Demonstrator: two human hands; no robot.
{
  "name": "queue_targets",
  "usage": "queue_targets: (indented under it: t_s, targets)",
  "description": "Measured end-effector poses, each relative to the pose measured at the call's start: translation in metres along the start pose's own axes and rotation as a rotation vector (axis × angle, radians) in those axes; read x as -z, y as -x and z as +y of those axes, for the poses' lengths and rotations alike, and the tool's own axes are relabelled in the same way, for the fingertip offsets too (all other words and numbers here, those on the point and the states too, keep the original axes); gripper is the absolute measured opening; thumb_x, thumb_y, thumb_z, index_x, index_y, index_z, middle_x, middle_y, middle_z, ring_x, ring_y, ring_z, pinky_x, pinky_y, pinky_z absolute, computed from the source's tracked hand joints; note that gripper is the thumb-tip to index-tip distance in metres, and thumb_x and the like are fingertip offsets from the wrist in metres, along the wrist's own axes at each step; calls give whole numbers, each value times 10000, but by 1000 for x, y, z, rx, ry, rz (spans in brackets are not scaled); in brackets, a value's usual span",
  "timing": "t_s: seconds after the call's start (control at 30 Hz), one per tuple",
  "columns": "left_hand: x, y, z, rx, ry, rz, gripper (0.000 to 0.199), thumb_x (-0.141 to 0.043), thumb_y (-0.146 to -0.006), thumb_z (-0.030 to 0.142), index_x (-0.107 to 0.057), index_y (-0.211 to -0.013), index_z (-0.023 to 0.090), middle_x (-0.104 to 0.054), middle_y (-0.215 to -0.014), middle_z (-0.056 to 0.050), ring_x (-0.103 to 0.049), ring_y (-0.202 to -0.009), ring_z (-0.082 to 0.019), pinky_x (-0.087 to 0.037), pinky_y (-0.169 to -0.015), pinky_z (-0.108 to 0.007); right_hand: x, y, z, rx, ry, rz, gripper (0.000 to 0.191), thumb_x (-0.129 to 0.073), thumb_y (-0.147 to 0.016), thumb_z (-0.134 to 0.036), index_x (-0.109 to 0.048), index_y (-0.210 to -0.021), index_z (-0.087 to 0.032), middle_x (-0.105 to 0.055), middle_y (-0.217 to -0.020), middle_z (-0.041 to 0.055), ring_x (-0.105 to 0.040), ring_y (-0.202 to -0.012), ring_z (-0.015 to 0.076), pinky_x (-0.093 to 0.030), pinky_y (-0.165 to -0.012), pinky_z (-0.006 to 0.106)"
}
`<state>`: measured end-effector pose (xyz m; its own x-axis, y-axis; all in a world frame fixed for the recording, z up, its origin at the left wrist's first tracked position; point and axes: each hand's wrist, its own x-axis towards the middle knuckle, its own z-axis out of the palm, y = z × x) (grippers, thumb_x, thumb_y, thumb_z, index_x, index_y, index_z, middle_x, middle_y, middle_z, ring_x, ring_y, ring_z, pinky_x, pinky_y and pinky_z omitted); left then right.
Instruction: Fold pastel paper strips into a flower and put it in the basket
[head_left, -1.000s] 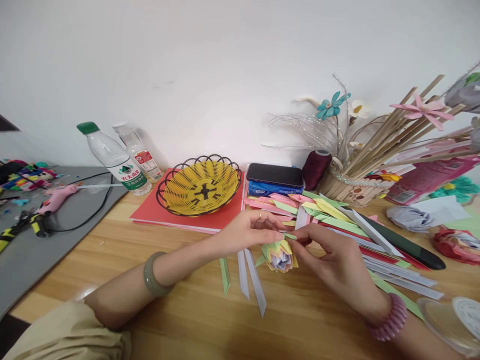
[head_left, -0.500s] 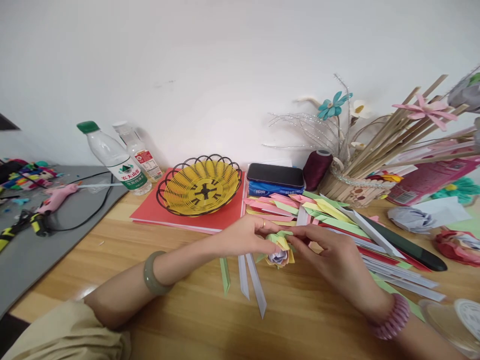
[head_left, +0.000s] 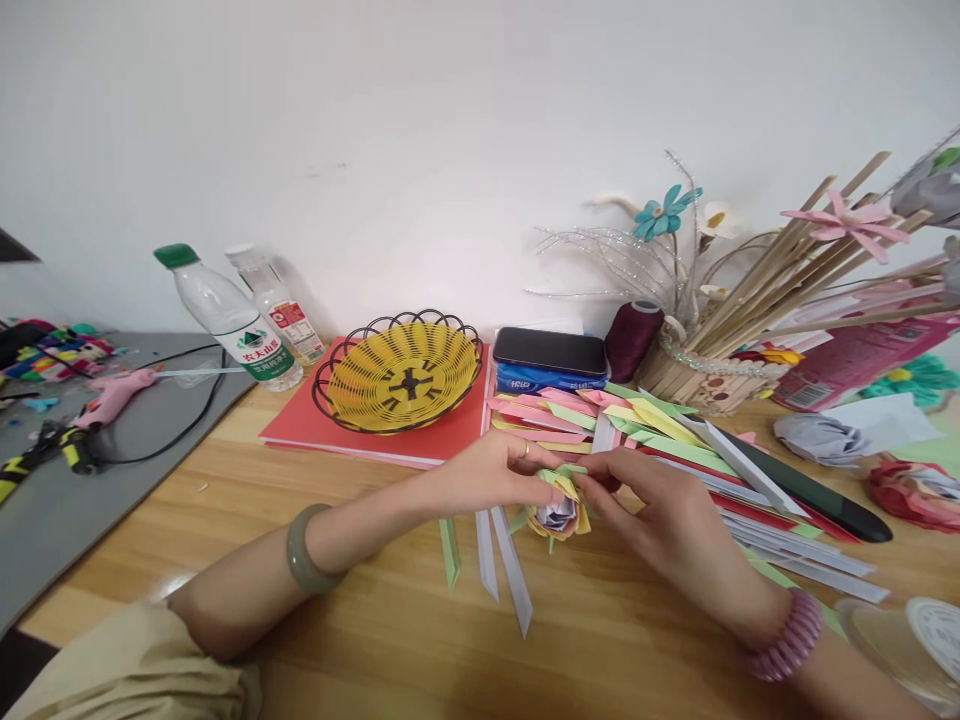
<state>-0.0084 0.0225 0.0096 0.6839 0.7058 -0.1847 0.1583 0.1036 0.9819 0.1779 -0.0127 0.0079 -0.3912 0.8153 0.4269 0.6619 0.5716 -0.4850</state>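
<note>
"Grip?"
"I see the left hand [head_left: 506, 475] and right hand [head_left: 664, 505] both pinching the paper flower [head_left: 556, 516] at its green edge."
"Where's it sitting?"
"Between them, in front of coloured strips [head_left: 660, 416]; I can't tell if it touches the table [head_left: 375, 640]."

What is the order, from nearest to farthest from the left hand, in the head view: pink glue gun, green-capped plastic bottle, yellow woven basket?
1. Yellow woven basket, beyond the left hand.
2. Green-capped plastic bottle, farther left.
3. Pink glue gun, on the grey mat.
</note>
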Motion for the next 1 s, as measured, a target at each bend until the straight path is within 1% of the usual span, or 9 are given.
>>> queue_targets:
  t_s: [0.17, 0.3, 0.47, 0.57, 0.67, 0.77, 0.83, 0.9, 1.0]
  targets:
    - [0, 0, -1, 12, 14, 4, 293, -610, -668, 228, -666, -945, 149, -683, -864, -47, -590, -726, -129, -434, -684, -233, 1, -2, -2, -69, -13, -30, 120, -463, -803, -212, -568, -751, -189, -596, -613, -1, -541, -539, 119, -431, -509, 231]
    - [-3, 1, 0, 20, 19, 29, 337, -623, -657, 227, -652, -980, 135, -677, -893, -66, -595, -763, -152, -440, -701, -252, 0, 1, -4, -89, 4, -31, 128, -462, -805, -207, -540, -704, -196, -590, -613, 1, -540, -543, 126, -426, -509, 239]
    - [-2, 2, 2, -33, 46, -7, 383, -651, -665, 271, -621, -1033, 169, -649, -1008, -75, -580, -891, -161, -430, -790, -272, 0, 4, 0, 81, 110, 83, 97, -471, -822, -192, -568, -831, -194, -619, -697, 43, -563, -628, 165, -437, -561, 284]
    - [-2, 2, 5, -71, 44, -51, 486, -658, -666, 251, -546, -1138, 215, -589, -1141, -79, -556, -980, -180, -422, -829, -303, 0, 5, 3, 140, 154, 143, 105, -490, -816, -164, -571, -862, -212, -626, -701, 41, -575, -639, 170, -446, -588, 295]
    - [-3, 3, 7, -55, 3, -87, 628, -665, -658, 227, -436, -1243, 234, -496, -1260, -105, -531, -1042, -206, -423, -840, -331, 0, 5, 4, 198, 158, 192, 163, -509, -804, -136, -566, -922, -232, -641, -729, 32, -593, -669, 169, -457, -606, 295]
    - [-3, 3, 6, -72, -9, -168, 704, -674, -651, 241, -368, -1285, 257, -415, -1334, -96, -448, -1159, -219, -390, -908, -353, 0, 6, 2, 268, 150, 234, 242, -523, -786, -97, -556, -983, -234, -654, -755, 28, -602, -683, 163, -470, -620, 292]
    - [-3, 3, 3, -89, 33, -213, 707, -670, -657, 261, -352, -1288, 273, -346, -1384, -81, -342, -1252, -216, -337, -971, -368, 2, 8, 0, 317, 160, 274, 270, -538, -770, -74, -554, -992, -228, -659, -744, 28, -605, -665, 159, -478, -614, 289]
    - [-2, 3, 0, -55, 81, -179, 738, -675, -651, 290, -325, -1300, 268, -271, -1422, -91, -262, -1298, -226, -296, -1005, -397, 4, 9, -2, 348, 180, 307, 293, -556, -750, -61, -554, -992, -226, -666, -735, 31, -611, -657, 163, -486, -612, 293]
    - [-4, 4, -2, 9, 89, -96, 784, -687, -631, 334, -304, -1310, 247, -259, -1419, -119, -271, -1292, -250, -293, -1007, -427, 7, 10, -5, 356, 188, 325, 308, -562, -741, -67, -557, -990, -247, -684, -761, 31, -632, -673, 177, -500, -633, 308]
